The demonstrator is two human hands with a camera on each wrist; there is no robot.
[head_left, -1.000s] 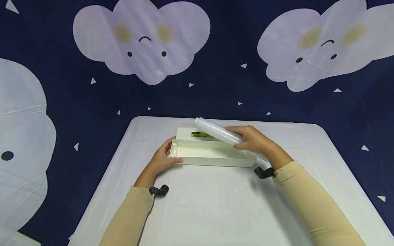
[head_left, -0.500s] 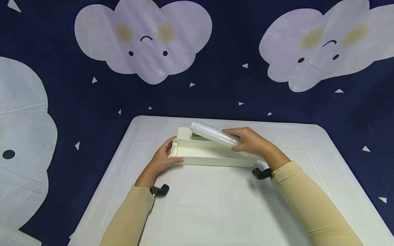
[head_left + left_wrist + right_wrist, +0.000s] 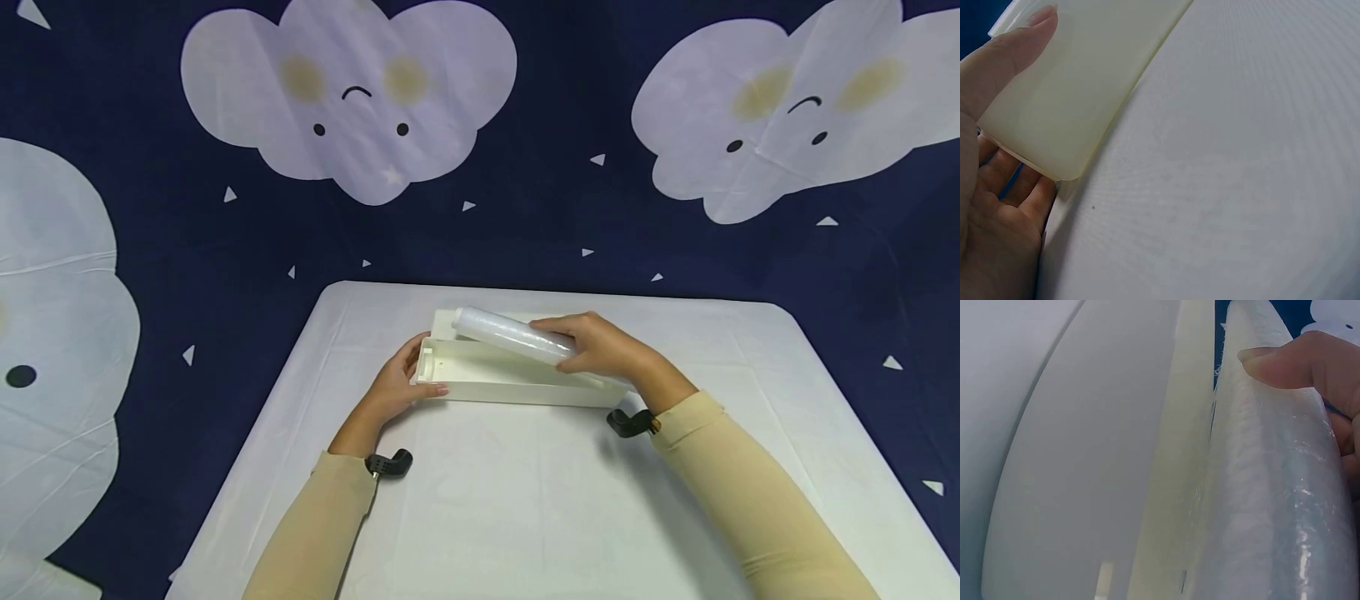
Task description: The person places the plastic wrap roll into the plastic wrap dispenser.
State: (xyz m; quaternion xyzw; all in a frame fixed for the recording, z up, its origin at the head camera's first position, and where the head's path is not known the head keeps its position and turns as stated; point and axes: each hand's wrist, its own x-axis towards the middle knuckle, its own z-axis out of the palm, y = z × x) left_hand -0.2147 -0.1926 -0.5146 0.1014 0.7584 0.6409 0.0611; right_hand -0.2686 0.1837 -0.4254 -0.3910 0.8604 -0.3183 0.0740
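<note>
One film roll (image 3: 513, 335): held at a slant above the long box (image 3: 517, 393), near the far edge of the table (image 3: 540, 500); whether they touch, I cannot tell.
Right hand (image 3: 607, 346): grips the roll on its right part, thumb on the near side.
Left hand (image 3: 392, 382): holds the box by its left end, thumb on the front wall.
Done and left: box is open; in my judgement, laying the roll inside and closing remain.
Box inside: left part shows nothing in it; right part is partly hidden.
White panel (image 3: 442, 325): behind the box, perhaps its lid.
</note>
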